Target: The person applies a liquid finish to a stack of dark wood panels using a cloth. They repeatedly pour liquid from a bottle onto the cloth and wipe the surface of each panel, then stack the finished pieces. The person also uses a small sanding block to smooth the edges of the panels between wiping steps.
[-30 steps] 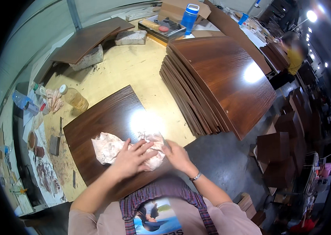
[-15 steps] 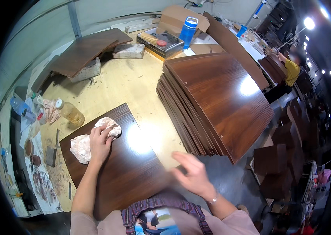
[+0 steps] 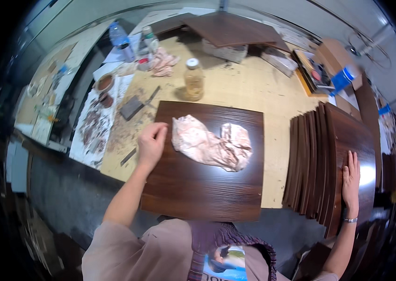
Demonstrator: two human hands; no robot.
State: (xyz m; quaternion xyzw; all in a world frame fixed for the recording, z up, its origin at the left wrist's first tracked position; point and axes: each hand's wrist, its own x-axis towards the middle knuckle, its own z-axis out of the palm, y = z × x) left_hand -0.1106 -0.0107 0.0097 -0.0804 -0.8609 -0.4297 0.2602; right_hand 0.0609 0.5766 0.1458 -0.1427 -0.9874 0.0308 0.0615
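Note:
A dark brown wood-grain panel lies flat on the table in front of me. A crumpled, stained white-and-pink cloth rests across its upper half, with neither hand on it. My left hand is at the panel's left edge, beside the cloth. Its fingers are curled closed, and what they hold, if anything, is hidden. On the right, my right hand lies flat with fingers stretched out on the top panel of a leaning stack of similar brown panels.
Beyond the panel stands a white-capped bottle of yellowish liquid. A dark block and a stained white sheet lie to the left. At the back, panels rest on blocks. A blue bottle is at the far right.
My left hand has let go of the cloth and moved to the panel's left edge. My right hand has come to rest on the stack. The view has turned leftward.

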